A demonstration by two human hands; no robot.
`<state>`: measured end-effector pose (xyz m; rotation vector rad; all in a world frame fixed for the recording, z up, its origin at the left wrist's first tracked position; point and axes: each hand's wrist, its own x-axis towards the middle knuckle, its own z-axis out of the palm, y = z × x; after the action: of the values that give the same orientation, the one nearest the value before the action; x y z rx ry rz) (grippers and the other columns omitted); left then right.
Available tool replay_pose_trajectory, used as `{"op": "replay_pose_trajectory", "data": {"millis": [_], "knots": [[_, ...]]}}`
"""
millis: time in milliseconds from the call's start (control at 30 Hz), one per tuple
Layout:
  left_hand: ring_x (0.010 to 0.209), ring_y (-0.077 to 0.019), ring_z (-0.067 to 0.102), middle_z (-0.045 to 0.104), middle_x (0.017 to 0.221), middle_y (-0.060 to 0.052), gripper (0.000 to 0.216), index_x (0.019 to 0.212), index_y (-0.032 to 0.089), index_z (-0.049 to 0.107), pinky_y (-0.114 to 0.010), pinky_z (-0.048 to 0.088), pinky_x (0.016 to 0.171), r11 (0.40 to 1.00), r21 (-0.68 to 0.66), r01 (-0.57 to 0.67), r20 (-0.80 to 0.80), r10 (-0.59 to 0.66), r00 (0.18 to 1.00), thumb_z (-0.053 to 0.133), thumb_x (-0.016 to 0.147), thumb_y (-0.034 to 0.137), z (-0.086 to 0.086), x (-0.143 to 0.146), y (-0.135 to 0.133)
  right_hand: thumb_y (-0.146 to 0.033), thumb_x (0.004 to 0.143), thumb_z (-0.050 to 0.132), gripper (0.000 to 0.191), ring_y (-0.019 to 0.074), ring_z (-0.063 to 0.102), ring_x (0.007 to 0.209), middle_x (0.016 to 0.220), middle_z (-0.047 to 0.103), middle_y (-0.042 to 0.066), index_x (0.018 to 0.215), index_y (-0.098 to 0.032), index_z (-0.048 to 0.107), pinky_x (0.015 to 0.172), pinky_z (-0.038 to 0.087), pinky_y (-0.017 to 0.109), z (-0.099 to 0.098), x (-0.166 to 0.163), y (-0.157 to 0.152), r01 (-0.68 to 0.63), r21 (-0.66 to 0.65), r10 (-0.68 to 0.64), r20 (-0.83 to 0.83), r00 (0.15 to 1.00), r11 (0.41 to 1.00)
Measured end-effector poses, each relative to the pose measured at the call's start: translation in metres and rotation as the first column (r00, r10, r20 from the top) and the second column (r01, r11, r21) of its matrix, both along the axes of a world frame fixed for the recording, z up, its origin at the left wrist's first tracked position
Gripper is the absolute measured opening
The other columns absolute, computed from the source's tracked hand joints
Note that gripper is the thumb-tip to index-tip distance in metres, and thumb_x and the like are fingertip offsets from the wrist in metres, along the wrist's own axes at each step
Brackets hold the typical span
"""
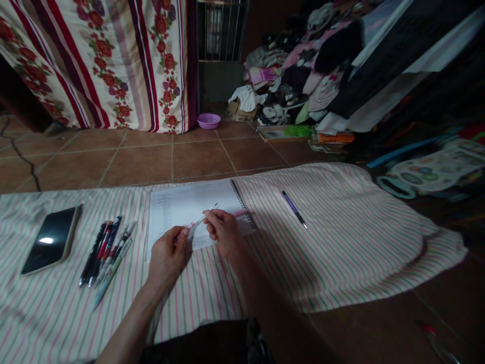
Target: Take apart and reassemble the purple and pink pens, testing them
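Between my two hands runs a slim, whitish pen refill (198,220) with a dark tip, slanting up to the right above an open spiral notebook (182,202). My left hand (170,250) pinches its lower end, where a small pink piece shows at the fingertips. Thumb and fingers of my right hand (224,231) close around its upper part, the tip poking out beyond them. A pink pen part (240,213) shows just right of my right hand, by the spiral binding; whether it is held or lying there I cannot tell.
A purple pen (294,208) lies on the striped cloth (341,242) to the right. Several pens (108,253) are bunched at the left, beside a phone (51,240). Beyond the cloth are floor tiles, a purple basin (208,121), a floral curtain (102,60) and piled clothes.
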<state>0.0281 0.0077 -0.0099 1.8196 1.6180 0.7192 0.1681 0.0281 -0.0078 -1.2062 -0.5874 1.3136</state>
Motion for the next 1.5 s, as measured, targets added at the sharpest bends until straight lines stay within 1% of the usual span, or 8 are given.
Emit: {"op": "replay_pose_trajectory", "data": {"millis": [300,400,500,667,867,1033,1367,1500], "knots": [[0.062,-0.0179,0.057,0.064,0.068,-0.004,0.039,0.085,0.019,0.060,-0.028,0.039,0.056,1.000,-0.019,-0.001,-0.007,0.001,1.000,0.035,0.086,0.049,-0.006,-0.007,0.004,-0.031,0.060,0.067,0.020,0.0027,0.039,0.037,0.050,0.054,-0.004,0.060,-0.014,0.056,0.031,0.024,0.015,0.002,0.005,0.004,0.043,-0.008,-0.043,-0.006,0.999,0.999],[0.062,-0.0177,0.058,0.065,0.069,-0.004,0.039,0.087,0.019,0.061,-0.028,0.040,0.057,1.000,-0.028,-0.006,-0.012,0.006,1.000,0.036,0.086,0.048,-0.008,-0.009,0.008,-0.031,0.062,0.066,0.019,0.0034,0.039,0.037,0.048,0.053,-0.004,0.060,-0.014,0.057,0.032,0.026,0.016,0.001,0.009,0.007,0.059,0.019,-0.059,0.025,0.998,0.998],[0.067,-0.0182,0.060,0.067,0.075,-0.005,0.040,0.090,0.018,0.063,-0.028,0.042,0.061,1.000,-0.012,-0.006,-0.025,0.006,1.000,0.037,0.085,0.048,-0.008,-0.009,0.011,-0.031,0.063,0.065,0.019,0.0040,0.041,0.038,0.048,0.054,-0.004,0.059,-0.014,0.057,0.034,0.029,0.017,0.002,0.013,0.010,0.072,0.050,-0.075,0.057,0.996,0.996],[0.076,-0.0192,0.063,0.069,0.085,-0.006,0.040,0.091,0.019,0.065,-0.029,0.044,0.067,0.998,0.061,0.011,-0.122,-0.003,0.992,0.036,0.085,0.046,-0.003,-0.005,0.013,-0.030,0.063,0.065,0.017,0.0056,0.049,0.044,0.055,0.059,-0.002,0.060,-0.014,0.059,0.038,0.035,0.017,0.004,0.018,0.012,0.111,0.036,-0.113,0.081,0.990,0.993],[0.079,-0.0189,0.062,0.067,0.088,-0.006,0.039,0.093,0.018,0.065,-0.029,0.043,0.070,0.995,0.091,0.046,-0.232,-0.024,0.972,0.035,0.087,0.042,-0.001,0.000,0.016,-0.029,0.064,0.065,0.016,0.0070,0.052,0.046,0.056,0.061,-0.002,0.060,-0.014,0.059,0.039,0.039,0.017,0.001,0.022,0.013,0.122,0.024,-0.124,0.105,0.987,0.992],[0.076,-0.0166,0.060,0.063,0.086,-0.005,0.037,0.093,0.019,0.065,-0.026,0.041,0.067,0.994,0.090,0.067,-0.275,-0.040,0.961,0.035,0.089,0.040,-0.001,0.001,0.018,-0.029,0.066,0.063,0.016,0.0067,0.052,0.045,0.055,0.061,-0.002,0.061,-0.014,0.060,0.040,0.040,0.017,-0.001,0.024,0.014,0.127,0.039,-0.131,0.131,0.983,0.991],[0.073,-0.0143,0.059,0.060,0.089,-0.003,0.035,0.095,0.022,0.065,-0.024,0.037,0.060,0.996,0.087,0.029,-0.399,0.008,0.917,0.035,0.090,0.040,0.002,0.004,0.013,-0.029,0.067,0.062,0.017,0.0070,0.052,0.044,0.052,0.059,-0.003,0.057,-0.015,0.059,0.041,0.041,0.017,-0.004,0.026,0.013,0.115,0.045,-0.121,0.172,0.978,0.992],[0.079,-0.0160,0.058,0.060,0.088,-0.003,0.037,0.095,0.023,0.065,-0.024,0.038,0.062,0.993,0.113,0.035,-0.418,0.016,0.908,0.034,0.090,0.043,0.001,0.003,0.013,-0.028,0.067,0.062,0.016,0.0073,0.053,0.045,0.053,0.060,-0.002,0.057,-0.015,0.059,0.042,0.042,0.017,-0.005,0.026,0.015,0.116,0.036,-0.120,0.171,0.978,0.993]]}}
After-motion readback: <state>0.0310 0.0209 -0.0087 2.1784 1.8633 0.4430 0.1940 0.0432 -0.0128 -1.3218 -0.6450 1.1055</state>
